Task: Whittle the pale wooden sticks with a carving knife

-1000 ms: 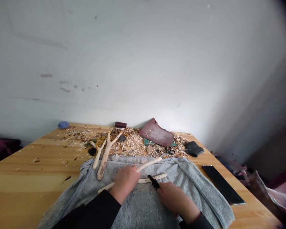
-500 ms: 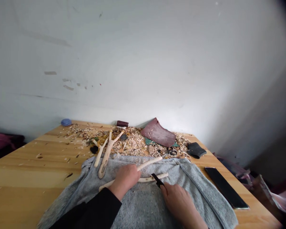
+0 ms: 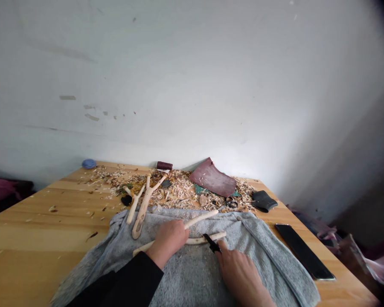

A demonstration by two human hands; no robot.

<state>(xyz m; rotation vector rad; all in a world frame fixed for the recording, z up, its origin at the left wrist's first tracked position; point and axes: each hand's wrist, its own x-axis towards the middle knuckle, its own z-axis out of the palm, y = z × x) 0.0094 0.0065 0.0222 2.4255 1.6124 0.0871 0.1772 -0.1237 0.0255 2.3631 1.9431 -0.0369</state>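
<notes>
My left hand (image 3: 169,238) is closed around the fork of a peeled, pale forked branch (image 3: 201,218). Its two prongs reach out to the right and its handle end comes out at the left of my fist. In my right hand (image 3: 238,268) is a small black knife (image 3: 212,244). The blade lies across the lower prong, touching or just over it. Beneath both hands a grey towel (image 3: 192,277) is spread. Two more peeled forked branches, a larger one (image 3: 144,209) and a smaller one (image 3: 133,207), lie to the left of my left hand.
Wood shavings (image 3: 179,192) cover the back of the wooden table (image 3: 35,230). Among them lie curled brown sandpaper (image 3: 214,179) and a brown roll (image 3: 164,166). A black folded piece (image 3: 264,201) and a phone (image 3: 304,251) are at the right; a blue ball (image 3: 88,163) is far left.
My right hand and the knife have shifted very slightly at the lower prong. My left hand and the forked branch stay where they were.
</notes>
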